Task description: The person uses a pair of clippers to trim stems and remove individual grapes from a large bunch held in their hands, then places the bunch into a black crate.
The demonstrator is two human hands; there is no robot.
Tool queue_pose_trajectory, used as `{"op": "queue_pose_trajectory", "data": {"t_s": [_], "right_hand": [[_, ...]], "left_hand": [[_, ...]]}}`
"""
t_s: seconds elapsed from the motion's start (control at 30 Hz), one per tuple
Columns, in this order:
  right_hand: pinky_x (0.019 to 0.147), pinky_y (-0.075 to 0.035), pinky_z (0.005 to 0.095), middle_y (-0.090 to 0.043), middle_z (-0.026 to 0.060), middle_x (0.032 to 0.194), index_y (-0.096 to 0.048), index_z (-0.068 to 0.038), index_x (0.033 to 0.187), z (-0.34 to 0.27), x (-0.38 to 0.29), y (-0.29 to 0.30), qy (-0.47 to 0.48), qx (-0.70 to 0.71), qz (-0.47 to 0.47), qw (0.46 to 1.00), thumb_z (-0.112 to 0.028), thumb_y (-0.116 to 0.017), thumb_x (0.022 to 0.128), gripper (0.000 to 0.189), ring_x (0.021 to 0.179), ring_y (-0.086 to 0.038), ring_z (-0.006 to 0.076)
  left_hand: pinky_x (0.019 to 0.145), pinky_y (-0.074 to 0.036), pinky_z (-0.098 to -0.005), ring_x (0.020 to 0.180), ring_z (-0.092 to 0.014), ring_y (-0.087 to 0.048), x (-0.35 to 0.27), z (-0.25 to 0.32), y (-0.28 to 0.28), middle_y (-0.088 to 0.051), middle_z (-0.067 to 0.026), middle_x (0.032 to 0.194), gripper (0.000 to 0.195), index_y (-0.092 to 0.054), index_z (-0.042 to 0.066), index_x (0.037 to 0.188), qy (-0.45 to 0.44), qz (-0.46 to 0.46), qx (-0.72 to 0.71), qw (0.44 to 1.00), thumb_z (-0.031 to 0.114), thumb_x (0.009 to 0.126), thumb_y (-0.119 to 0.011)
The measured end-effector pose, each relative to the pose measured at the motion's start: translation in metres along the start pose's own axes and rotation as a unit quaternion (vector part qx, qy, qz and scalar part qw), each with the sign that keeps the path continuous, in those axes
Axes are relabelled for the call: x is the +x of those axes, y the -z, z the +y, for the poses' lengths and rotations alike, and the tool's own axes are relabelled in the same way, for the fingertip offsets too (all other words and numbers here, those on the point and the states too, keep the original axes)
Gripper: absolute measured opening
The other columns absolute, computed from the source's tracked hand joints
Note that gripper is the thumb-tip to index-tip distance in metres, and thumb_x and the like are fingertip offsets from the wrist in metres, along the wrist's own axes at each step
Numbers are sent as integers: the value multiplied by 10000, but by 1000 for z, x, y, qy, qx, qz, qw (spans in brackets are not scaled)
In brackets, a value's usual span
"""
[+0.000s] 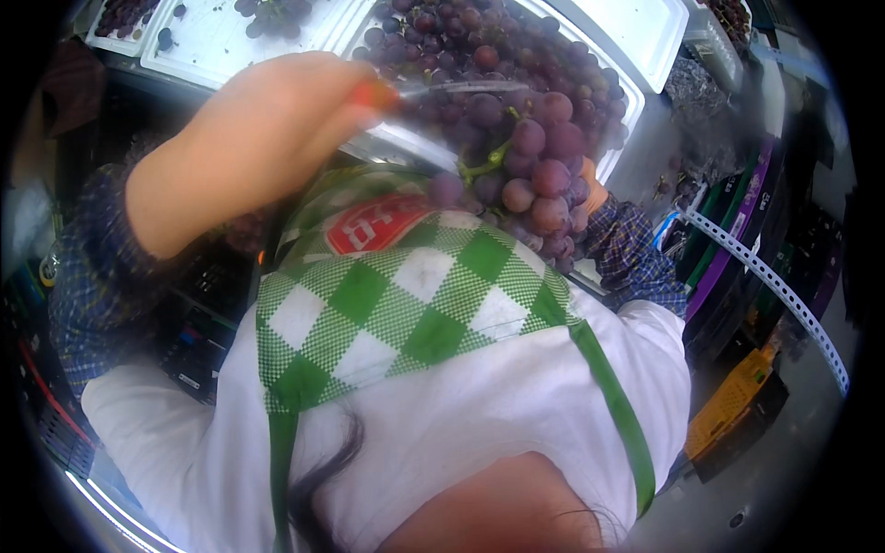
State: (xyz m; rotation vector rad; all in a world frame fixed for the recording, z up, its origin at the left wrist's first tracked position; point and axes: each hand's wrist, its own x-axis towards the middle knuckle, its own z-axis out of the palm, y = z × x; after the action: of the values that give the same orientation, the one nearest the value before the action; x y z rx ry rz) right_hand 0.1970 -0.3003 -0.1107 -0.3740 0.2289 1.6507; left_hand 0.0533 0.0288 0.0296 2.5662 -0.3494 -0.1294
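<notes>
My left hand (297, 104) is raised at the upper left, fingers closed on a small cutting tool (377, 95) with an orange handle. The tool is blurred, and its thin metal end reaches toward a bunch of purple grapes (546, 166). My right hand (593, 188) holds that bunch from the right, mostly hidden behind the berries. A green stem shows at the bunch's left side. Behind the bunch stands a white foam tray (632, 104) heaped with more purple grapes (477, 41).
Left of the full tray, another white tray (200, 41) holds a small bunch and loose berries. A third white tray (639, 34) is at the upper right, near clear plastic wrap (705, 124). Stacked dark crates (733, 228), a perforated metal strip (767, 276) and a yellow crate (729, 404) lie right.
</notes>
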Motion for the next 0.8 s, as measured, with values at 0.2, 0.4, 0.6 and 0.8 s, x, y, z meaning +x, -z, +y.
{"op": "queue_pose_trajectory", "data": {"t_s": [0.2,0.4,0.6,0.8], "right_hand": [[1065,-432,449,-535,184,1313,-433,4,1378,3,5,-14,-7,-8,-7,1000,-225,-524,921,520,1168,-565,300],[1064,-432,446,-541,178,1300,-433,-1,1378,4,11,-25,-20,-32,-17,999,-236,-517,924,518,1153,-571,295],[1063,-433,443,-547,172,1287,-433,-6,1378,4,19,-31,-22,-47,-23,998,-248,-510,928,517,1139,-576,289],[1063,-433,440,-553,166,1274,-433,-12,1378,5,19,-34,-26,-54,-25,998,-259,-504,931,516,1124,-582,284]], "left_hand": [[722,-481,-408,821,-364,-585,1,20,22,-608,-177,907,311,-573,-36,1152,28,-48,19,998,145,901,-600],[709,-477,-417,815,-383,-580,2,35,19,-603,-186,883,276,-588,-38,1112,93,-85,20,992,145,906,-597],[675,-467,-423,759,-386,-571,7,34,21,-598,-197,843,238,-603,-25,1072,92,-89,10,992,165,932,-576],[660,-458,-425,742,-384,-567,9,38,23,-600,-200,834,233,-603,-26,1044,104,-109,-18,988,182,946,-562]]}}
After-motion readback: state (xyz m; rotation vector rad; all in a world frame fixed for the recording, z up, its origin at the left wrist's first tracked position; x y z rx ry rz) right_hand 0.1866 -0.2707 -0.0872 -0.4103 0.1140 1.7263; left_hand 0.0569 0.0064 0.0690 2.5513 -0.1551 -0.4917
